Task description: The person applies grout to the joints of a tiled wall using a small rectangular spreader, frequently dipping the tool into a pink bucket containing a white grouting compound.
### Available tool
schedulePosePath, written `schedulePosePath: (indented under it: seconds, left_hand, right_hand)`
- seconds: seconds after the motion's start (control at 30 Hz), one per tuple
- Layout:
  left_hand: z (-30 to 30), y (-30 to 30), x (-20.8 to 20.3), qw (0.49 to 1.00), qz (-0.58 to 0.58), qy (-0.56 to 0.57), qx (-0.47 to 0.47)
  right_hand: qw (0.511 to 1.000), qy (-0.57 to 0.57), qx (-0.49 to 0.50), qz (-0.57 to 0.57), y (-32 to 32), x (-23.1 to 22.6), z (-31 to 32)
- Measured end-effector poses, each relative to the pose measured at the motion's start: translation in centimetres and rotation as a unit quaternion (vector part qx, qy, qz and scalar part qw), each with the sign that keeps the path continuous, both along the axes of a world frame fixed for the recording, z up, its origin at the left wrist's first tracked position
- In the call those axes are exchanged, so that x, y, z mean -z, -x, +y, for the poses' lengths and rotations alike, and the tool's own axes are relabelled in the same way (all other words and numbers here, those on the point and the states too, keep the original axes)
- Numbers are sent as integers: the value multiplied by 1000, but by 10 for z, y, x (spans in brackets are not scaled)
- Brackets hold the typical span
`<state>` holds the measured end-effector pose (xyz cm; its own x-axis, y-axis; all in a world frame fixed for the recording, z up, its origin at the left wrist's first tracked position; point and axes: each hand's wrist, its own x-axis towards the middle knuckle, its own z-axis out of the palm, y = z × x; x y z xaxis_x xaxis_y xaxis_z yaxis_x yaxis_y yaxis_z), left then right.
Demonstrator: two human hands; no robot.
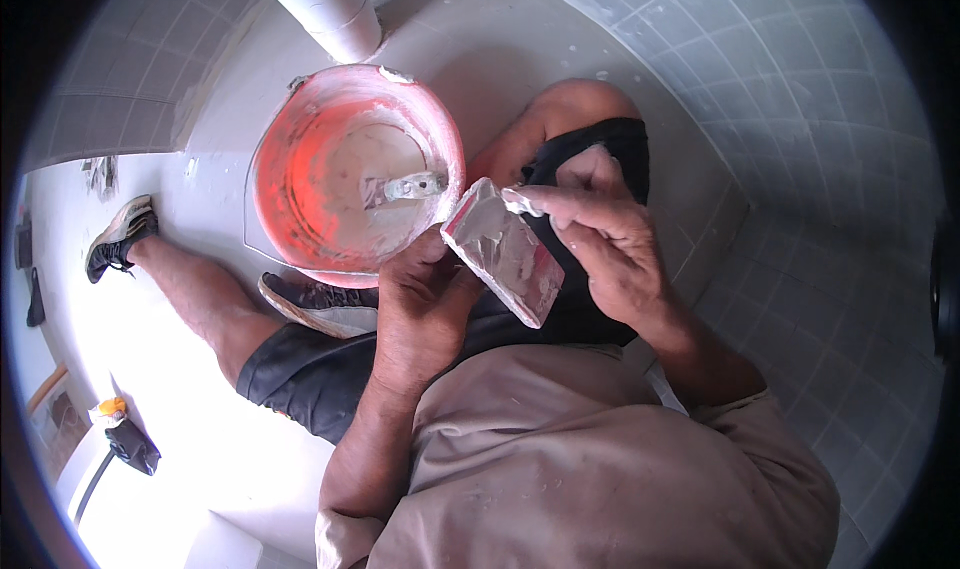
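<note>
My left hand (418, 299) grips a flat, rectangular float (505, 254) from its left side, tilted above my lap. Whitish paste coats its face, and pinkish-red shows through near the right edge; a handle, if any, is hidden. At the float's upper right corner, my right hand (615, 239) has its fingers bent, with a dab of white paste (520, 203) at the fingertips. Just beyond my left hand stands an orange-red bucket (290, 209) with pale paste (380, 159) in the bottom. A paste-smeared tool (415, 186) rests inside it.
A white pipe (335, 14) rises behind the bucket. Tiled walls (760, 59) flank me on the right and at the far left. My bent legs (200, 294) surround the bucket's near side. A black bag-like object (133, 447) with something orange lies at the left.
</note>
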<state>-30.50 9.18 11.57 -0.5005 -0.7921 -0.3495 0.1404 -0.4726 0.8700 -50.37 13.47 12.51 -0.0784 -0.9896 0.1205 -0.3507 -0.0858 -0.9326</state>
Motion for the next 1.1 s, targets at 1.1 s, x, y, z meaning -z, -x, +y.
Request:
schedulePosePath:
  seconds: [1.1]
  left_hand:
    - [-71, -158, 62, 977, -65, 79, -188]
  right_hand:
    - [514, -330, 595, 522, 318, -124, 190]
